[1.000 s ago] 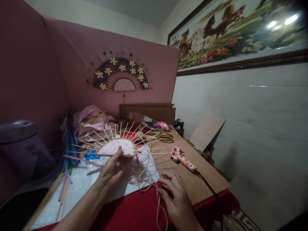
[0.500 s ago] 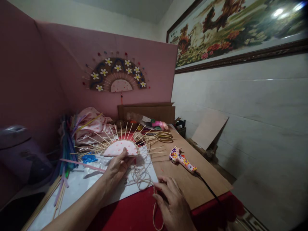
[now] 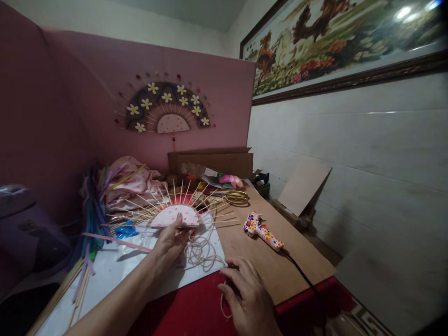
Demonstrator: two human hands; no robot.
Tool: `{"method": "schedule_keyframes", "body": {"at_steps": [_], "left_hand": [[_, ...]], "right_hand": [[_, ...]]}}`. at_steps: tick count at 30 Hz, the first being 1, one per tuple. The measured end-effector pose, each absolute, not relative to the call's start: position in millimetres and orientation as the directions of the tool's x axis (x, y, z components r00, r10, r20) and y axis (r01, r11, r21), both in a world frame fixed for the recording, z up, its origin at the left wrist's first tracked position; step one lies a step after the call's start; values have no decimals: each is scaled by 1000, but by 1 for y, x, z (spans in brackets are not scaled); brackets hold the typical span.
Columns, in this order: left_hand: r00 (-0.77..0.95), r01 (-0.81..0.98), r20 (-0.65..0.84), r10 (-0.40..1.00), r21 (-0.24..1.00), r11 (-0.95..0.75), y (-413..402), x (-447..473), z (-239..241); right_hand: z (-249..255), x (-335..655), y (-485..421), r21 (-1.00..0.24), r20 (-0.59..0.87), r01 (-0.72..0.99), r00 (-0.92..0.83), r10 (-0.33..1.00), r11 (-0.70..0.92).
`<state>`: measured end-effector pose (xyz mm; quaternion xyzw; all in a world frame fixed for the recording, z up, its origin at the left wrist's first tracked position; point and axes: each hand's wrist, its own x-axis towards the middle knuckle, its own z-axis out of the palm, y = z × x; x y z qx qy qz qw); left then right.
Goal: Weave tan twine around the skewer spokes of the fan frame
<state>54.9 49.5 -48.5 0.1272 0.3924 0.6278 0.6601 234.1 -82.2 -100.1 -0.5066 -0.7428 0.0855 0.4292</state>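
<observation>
Red tabletop [image 3: 189,305]; left hand [image 3: 170,242] holds fan frame [image 3: 175,215]; right hand [image 3: 247,298] cropped, grip unclear.

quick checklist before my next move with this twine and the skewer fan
1. Grip: left hand holds the skewer fan at its lower edge: ok.
2. Pinch: right hand has the twine between its fingers: ok.
3. Twine free of knots: cannot tell, it lies in a loose heap between the hands.
4. The glue gun lies apart from both hands on the brown board: ok.
5. Glue gun powered: cannot tell, its cord runs off the table edge.
</observation>
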Motion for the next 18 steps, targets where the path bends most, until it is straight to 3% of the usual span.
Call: {"method": "schedule_keyframes", "body": {"at_steps": [6, 9, 11, 13, 15, 18], "left_hand": [[-113, -708, -441, 890, 664, 239, 28, 50, -26], [-138, -684, -488, 862, 676, 273, 19, 46, -19], [-157, -636, -488, 858, 715, 291, 13, 44, -19], [-158, -580, -454, 877, 762, 290, 7, 43, -21], [-149, -533, -413, 899, 799, 278, 0, 44, -25], [-173, -485, -371, 912, 838, 249, -9, 46, -32]], "right_hand": [[-96, 235, -85, -675, 539, 573, -49, 841, 466], [-88, 258, -78, -702, 566, 561, 67, 822, 438], [-82, 281, -69, -591, 651, 725, 170, 740, 353], [-75, 303, -57, -432, 666, 893, 224, 711, 123], [-71, 318, -47, -307, 590, 951, 227, 775, -45], [-68, 324, -35, -192, 449, 978, 161, 879, -81]]}}
